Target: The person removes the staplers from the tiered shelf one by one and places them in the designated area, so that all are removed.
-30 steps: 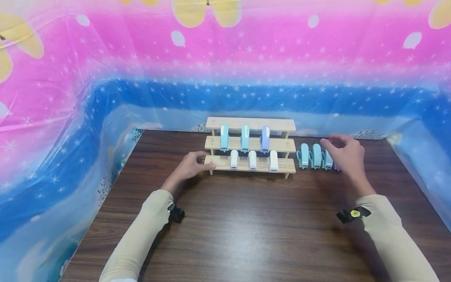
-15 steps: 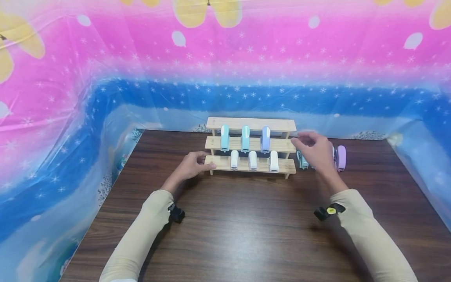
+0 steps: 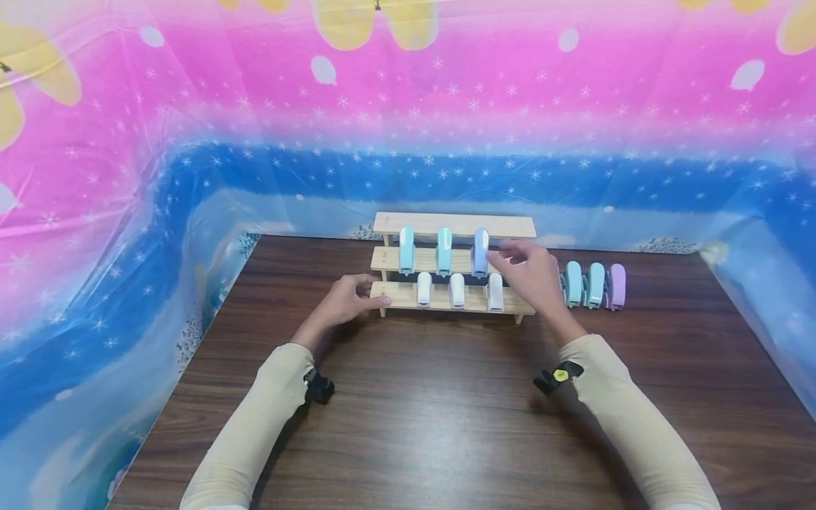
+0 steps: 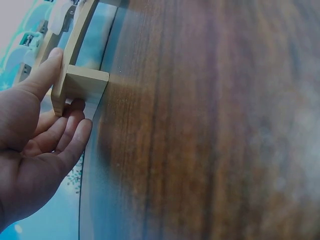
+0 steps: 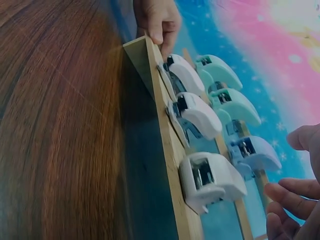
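Observation:
My left hand point(image 3: 347, 296) grips the left end of the lowest shelf of a three-tier wooden display stand point(image 3: 455, 224); in the left wrist view the thumb lies on the shelf and the fingers curl beneath. My right hand point(image 3: 529, 275) is beside the blue-violet stapler point(image 3: 480, 253) on the middle shelf. In the right wrist view its thumb and fingers are apart, fingertips close to that stapler point(image 5: 257, 154), with nothing between them. Two mint staplers point(image 3: 443, 251) share the middle shelf. Along the lowest shelf stand three white staplers point(image 3: 456, 291).
On the table point(image 3: 408, 411), right of the stand, more mint staplers point(image 3: 596, 285) and a purple stapler point(image 3: 616, 286) stand in a row, partly behind my right hand. A patterned pink and blue cloth point(image 3: 510, 106) hangs behind the table.
My right hand has moved left from above the table row of staplers to the blue-violet stapler on the stand, uncovering the purple one. The left hand has stayed on the shelf end.

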Demonstrator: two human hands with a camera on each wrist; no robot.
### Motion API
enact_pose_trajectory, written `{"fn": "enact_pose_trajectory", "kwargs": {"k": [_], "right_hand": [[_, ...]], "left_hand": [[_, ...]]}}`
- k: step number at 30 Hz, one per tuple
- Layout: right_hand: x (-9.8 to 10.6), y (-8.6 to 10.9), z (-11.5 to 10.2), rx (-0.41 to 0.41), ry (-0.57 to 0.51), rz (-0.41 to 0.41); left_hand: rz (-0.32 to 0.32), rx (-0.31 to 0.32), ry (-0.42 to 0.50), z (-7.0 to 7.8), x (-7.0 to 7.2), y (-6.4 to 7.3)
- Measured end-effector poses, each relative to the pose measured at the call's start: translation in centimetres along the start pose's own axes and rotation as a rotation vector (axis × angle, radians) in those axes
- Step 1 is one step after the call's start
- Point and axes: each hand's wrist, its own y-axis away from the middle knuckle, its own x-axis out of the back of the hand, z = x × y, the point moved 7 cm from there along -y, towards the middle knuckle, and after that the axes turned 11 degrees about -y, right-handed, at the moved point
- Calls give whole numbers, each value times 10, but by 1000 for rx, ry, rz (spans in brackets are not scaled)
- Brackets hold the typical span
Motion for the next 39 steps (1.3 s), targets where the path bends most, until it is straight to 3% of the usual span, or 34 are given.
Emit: {"fn": "enact_pose_trajectory", "kwargs": {"k": [14,28,39], "right_hand": [[-21,-6,-1,0,28,-46],[-24,-10,-2,-42,53,-29],[-23,-12,0,-66,3,-3]], "left_hand": [[-7,14,4,0,-1,3],[-3,-1,13,0,-1,2],[-9,-1,9,-1,0,1]]}}
